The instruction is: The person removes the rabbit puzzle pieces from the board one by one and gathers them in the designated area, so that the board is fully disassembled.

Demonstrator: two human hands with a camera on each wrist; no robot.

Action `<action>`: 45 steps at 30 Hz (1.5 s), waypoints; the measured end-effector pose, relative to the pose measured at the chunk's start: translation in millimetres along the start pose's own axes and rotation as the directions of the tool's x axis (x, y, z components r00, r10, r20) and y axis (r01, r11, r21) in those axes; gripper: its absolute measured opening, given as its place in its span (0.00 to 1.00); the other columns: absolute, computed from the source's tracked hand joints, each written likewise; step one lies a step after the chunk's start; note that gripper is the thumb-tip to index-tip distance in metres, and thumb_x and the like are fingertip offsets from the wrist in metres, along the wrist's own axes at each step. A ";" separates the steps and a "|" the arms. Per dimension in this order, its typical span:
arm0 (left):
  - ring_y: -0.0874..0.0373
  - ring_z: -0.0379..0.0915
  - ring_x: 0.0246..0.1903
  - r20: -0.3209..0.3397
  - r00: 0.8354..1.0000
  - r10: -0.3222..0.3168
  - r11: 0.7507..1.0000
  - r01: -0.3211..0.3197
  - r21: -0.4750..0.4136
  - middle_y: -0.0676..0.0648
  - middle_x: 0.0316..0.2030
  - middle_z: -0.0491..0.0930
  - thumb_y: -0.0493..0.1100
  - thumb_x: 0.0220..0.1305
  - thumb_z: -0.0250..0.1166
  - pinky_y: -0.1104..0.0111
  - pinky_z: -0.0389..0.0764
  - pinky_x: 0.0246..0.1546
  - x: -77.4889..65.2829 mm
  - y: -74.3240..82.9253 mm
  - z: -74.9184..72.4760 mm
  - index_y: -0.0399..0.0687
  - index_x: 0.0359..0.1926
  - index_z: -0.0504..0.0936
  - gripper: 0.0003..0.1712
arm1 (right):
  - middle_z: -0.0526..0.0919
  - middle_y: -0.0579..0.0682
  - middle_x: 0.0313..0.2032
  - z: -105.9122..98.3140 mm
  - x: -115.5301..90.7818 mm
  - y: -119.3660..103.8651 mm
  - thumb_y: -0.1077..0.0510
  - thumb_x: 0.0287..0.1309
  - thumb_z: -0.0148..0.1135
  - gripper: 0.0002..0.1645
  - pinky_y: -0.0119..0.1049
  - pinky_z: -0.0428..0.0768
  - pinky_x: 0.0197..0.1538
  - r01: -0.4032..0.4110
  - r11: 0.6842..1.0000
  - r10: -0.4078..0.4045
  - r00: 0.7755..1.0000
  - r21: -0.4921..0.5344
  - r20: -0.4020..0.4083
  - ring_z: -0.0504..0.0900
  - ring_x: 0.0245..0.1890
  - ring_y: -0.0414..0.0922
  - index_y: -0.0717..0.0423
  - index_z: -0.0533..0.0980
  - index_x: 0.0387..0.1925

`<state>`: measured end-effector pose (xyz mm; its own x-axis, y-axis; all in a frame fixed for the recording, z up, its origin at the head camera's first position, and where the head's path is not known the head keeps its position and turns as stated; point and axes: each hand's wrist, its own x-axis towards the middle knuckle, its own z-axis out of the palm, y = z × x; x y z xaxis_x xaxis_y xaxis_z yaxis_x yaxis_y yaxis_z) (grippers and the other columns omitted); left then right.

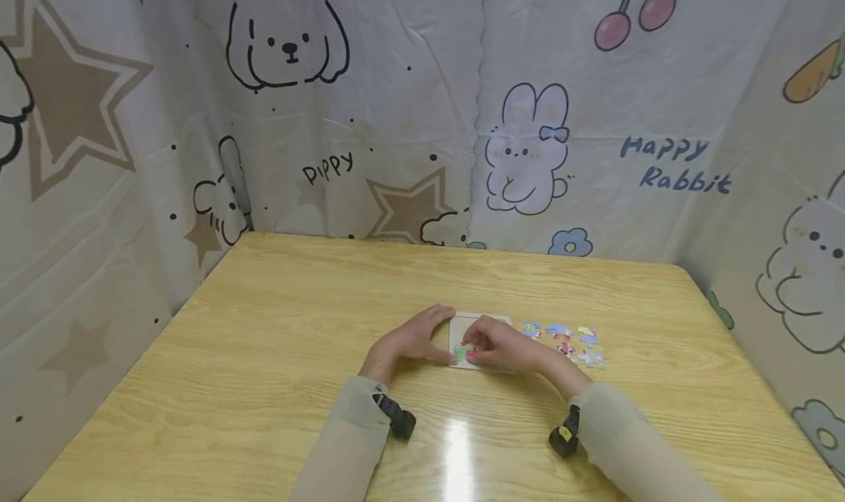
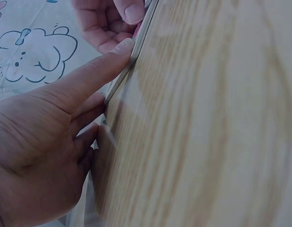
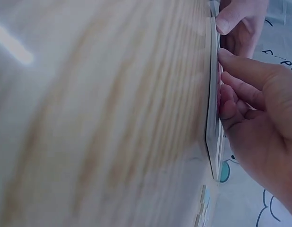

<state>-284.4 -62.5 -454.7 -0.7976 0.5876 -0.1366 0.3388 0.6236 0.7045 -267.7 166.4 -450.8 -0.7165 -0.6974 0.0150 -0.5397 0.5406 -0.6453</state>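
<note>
A shallow, pale puzzle tray (image 1: 459, 331) lies flat on the table, its rim seen nearly edge-on in both wrist views. At its left side is my left hand (image 1: 414, 335), thumb stretched to the near corner and fingers reaching the far corner. The left thumb (image 2: 96, 75) rests along the tray's edge. Over the tray, my right hand (image 1: 505, 343) pinches a pink puzzle piece (image 1: 471, 354) low against the tray's near-left part. A green piece (image 1: 460, 351) shows beside it in the corner. The right fingers (image 3: 240, 92) hide much of the pink piece.
Several loose, colourful puzzle pieces (image 1: 560, 332) lie just right of the tray, some partly behind my right hand. The wooden table (image 1: 317, 289) ends at a printed curtain (image 1: 409, 120) at the back and sides. Each wrist wears a black camera.
</note>
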 end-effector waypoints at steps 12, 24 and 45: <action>0.46 0.45 0.77 0.000 1.000 -0.028 1.000 0.028 0.003 0.43 0.76 0.53 0.50 0.54 0.75 0.52 0.51 0.78 -1.4 3.6 -2.4 0.46 0.75 0.57 0.53 | 0.75 0.57 0.40 -2.8 2.4 -7.6 0.63 0.64 0.61 0.16 0.24 0.75 0.41 -0.070 0.994 0.066 0.997 0.085 0.046 0.71 0.37 0.38 0.66 0.71 0.50; 0.46 0.44 0.77 0.002 0.999 -0.037 0.999 0.037 0.004 0.45 0.76 0.53 0.51 0.53 0.75 0.52 0.51 0.78 -1.2 3.0 0.4 0.48 0.75 0.57 0.53 | 0.78 0.58 0.38 3.5 1.2 -10.1 0.67 0.61 0.61 0.16 0.25 0.76 0.39 -0.040 0.995 0.038 0.999 0.089 0.020 0.74 0.35 0.37 0.67 0.67 0.48; 0.45 0.45 0.77 0.007 1.000 -0.019 1.000 0.019 0.002 0.43 0.76 0.53 0.51 0.54 0.75 0.51 0.52 0.78 0.8 0.0 -0.6 0.46 0.75 0.57 0.53 | 0.83 0.58 0.36 2.7 -3.6 -12.2 0.66 0.62 0.62 0.12 0.25 0.80 0.39 -0.082 0.984 0.097 0.991 0.158 -0.092 0.82 0.37 0.41 0.64 0.70 0.45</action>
<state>-285.3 -62.3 -454.3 -0.8002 0.5792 -0.1554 0.3243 0.6359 0.7003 -257.3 161.1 -445.0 -0.8029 -0.5957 0.0225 -0.4030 0.5146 -0.7568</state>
